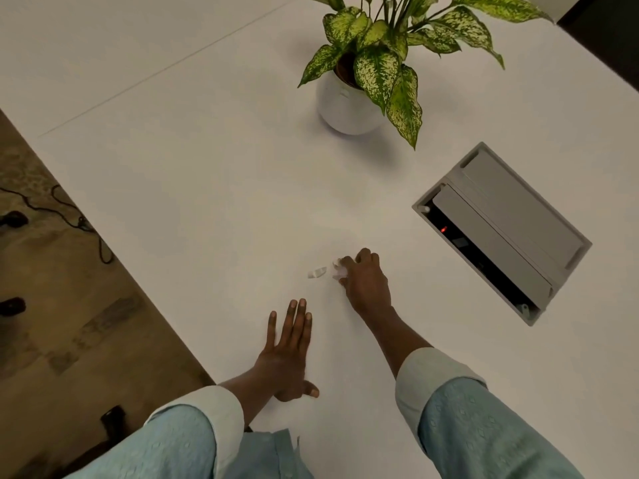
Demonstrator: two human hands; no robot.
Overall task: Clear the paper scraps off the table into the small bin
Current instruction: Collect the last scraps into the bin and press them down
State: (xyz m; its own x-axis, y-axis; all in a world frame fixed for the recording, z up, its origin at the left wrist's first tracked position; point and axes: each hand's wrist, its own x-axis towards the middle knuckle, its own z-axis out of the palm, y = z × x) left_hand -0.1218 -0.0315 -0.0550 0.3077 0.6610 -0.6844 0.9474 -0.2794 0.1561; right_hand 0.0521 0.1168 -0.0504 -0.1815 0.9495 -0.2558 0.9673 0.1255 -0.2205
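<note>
On a white table (179,174), a person's right hand (367,283) curls its fingers and thumb round a crumpled paper scrap (338,267). Just left of it, a flatter scrap (317,272) lies loose on the surface, apart from both hands. The left hand (287,350) rests flat nearer the table's edge, fingers straight, holding nothing. Beyond the hands stands a potted plant (345,108) with speckled green leaves. To the right, a grey cable hatch (518,216) sits open in the tabletop, a red light (443,229) glowing inside. Both arms wear pale blue sleeves (484,430) with rolled cuffs.
</note>
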